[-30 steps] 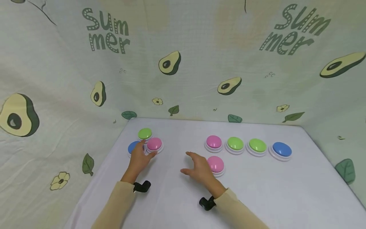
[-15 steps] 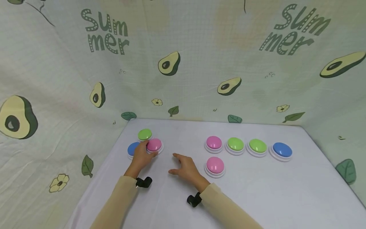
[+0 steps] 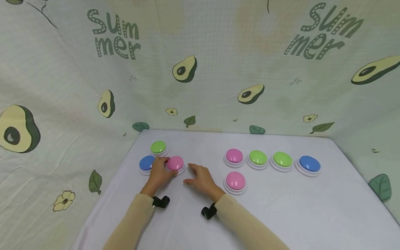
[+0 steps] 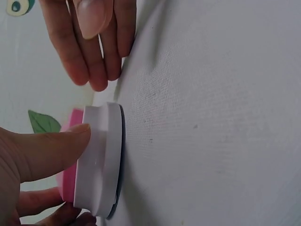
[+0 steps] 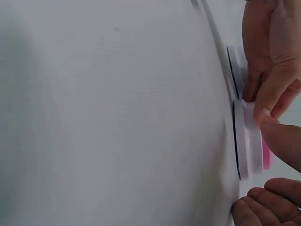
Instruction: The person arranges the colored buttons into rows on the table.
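Observation:
My left hand [image 3: 160, 172] grips a pink push button [image 3: 175, 163] with a round white base, thumb on the near side and fingers round the far side. In the left wrist view the thumb presses against the white base [image 4: 96, 160]; whether its underside touches the table I cannot tell. My right hand [image 3: 202, 180] is just right of that button, thumb and fingers spread, holding nothing. Left of my left hand sits a blue button [image 3: 146, 163], and a green button [image 3: 158, 147] stands behind. The right wrist view shows the gripped button [image 5: 248, 141] between both hands.
On the right half of the white table [image 3: 281, 211] stand a row of pink [image 3: 234, 156], green [image 3: 258, 157], green [image 3: 282, 159] and blue [image 3: 309, 163] buttons. Another pink button [image 3: 235, 181] sits before the row. A printed cloth [image 3: 215, 107] hangs behind the table.
The right hand has moved left, away from the front pink button and towards the left hand. The left hand has taken hold of its pink button and shifted it right and slightly nearer.

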A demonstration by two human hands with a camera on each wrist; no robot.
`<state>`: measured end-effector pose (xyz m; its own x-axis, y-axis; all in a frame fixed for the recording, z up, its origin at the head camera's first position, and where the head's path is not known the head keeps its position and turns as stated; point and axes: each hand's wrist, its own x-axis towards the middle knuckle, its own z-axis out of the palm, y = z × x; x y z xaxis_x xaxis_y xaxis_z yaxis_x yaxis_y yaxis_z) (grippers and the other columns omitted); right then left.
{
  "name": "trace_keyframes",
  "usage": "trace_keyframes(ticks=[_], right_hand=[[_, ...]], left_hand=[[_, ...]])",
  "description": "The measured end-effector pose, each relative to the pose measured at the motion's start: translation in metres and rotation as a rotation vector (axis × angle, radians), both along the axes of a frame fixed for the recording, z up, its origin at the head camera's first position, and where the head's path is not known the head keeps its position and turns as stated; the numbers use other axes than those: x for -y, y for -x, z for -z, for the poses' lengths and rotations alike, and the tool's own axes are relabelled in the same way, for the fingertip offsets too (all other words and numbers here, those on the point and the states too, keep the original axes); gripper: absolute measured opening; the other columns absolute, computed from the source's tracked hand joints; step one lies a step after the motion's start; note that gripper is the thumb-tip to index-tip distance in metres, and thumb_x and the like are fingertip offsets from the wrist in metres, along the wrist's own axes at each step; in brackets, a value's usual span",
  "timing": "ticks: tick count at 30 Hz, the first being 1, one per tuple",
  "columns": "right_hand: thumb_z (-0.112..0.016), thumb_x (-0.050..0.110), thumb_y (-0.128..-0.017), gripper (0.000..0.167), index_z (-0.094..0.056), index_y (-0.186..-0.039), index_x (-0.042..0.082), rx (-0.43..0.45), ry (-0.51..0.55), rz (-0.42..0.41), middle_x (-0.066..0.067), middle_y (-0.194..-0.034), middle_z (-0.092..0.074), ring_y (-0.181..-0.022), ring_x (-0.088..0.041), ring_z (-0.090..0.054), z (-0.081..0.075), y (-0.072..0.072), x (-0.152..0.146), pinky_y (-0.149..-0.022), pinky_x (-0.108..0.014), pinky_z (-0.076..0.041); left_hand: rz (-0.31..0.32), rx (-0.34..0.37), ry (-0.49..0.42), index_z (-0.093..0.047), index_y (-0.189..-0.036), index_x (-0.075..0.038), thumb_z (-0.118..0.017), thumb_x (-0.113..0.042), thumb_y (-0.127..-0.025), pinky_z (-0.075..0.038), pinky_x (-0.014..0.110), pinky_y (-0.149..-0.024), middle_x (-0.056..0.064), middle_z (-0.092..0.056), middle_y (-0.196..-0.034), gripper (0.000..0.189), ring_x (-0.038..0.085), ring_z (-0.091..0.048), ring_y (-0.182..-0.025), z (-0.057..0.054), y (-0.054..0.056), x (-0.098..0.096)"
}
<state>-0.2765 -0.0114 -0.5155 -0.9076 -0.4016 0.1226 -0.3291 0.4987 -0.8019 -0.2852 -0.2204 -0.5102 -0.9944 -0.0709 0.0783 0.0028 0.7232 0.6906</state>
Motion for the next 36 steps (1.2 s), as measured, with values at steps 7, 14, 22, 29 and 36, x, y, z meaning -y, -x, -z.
trace_keyframes(ticks=[7,14,22,29,36], right_hand=[[-0.085,0.008,-0.087,0.061,-0.059,-0.14,-0.011,-0.053,0.013,0.005,-0.024,-0.139,-0.065,-0.135,-0.038,-0.058,0.002,0.015,0.015,-0.116,-0.05,-0.045],[-0.085,0.008,-0.086,0.059,-0.062,-0.136,-0.012,-0.043,0.03,0.08,-0.025,-0.134,-0.067,-0.131,-0.038,-0.061,-0.001,0.018,0.024,-0.113,-0.051,-0.048],[-0.088,0.008,-0.083,0.057,-0.066,-0.133,-0.009,-0.066,0.038,0.107,-0.022,-0.129,-0.071,-0.127,-0.036,-0.064,0.001,0.02,0.027,-0.11,-0.051,-0.051],[-0.091,0.014,-0.083,0.058,-0.068,-0.131,-0.007,-0.056,0.05,0.094,-0.019,-0.128,-0.072,-0.125,-0.034,-0.065,0.0,0.02,0.017,-0.108,-0.05,-0.053],[-0.09,0.01,-0.083,0.058,-0.067,-0.134,-0.007,-0.021,0.1,0.114,-0.019,-0.131,-0.071,-0.125,-0.033,-0.066,-0.012,0.015,0.002,-0.107,-0.048,-0.054]], left_hand=[[0.048,0.035,-0.105,-0.056,-0.144,0.007,-0.087,-0.003,-0.084,-0.048,0.052,-0.113,0.027,-0.061,-0.143,0.069,0.042,-0.057,-0.135,0.004,-0.003,0.001],[0.064,0.007,-0.196,-0.061,-0.141,0.005,-0.089,0.001,-0.08,-0.053,0.043,-0.107,0.025,-0.064,-0.139,0.067,0.038,-0.061,-0.132,0.008,-0.006,0.003],[0.029,0.01,-0.218,-0.062,-0.141,0.005,-0.09,0.0,-0.079,-0.053,0.043,-0.107,0.025,-0.065,-0.138,0.068,0.039,-0.061,-0.132,0.008,-0.008,0.003],[0.014,0.047,-0.229,-0.06,-0.144,0.002,-0.089,0.0,-0.081,-0.051,0.046,-0.109,0.024,-0.063,-0.142,0.069,0.039,-0.059,-0.135,-0.001,-0.014,-0.007],[0.062,0.007,-0.301,-0.058,-0.146,0.003,-0.087,0.004,-0.082,-0.051,0.046,-0.108,0.024,-0.061,-0.145,0.069,0.039,-0.055,-0.138,-0.007,-0.017,-0.021]])
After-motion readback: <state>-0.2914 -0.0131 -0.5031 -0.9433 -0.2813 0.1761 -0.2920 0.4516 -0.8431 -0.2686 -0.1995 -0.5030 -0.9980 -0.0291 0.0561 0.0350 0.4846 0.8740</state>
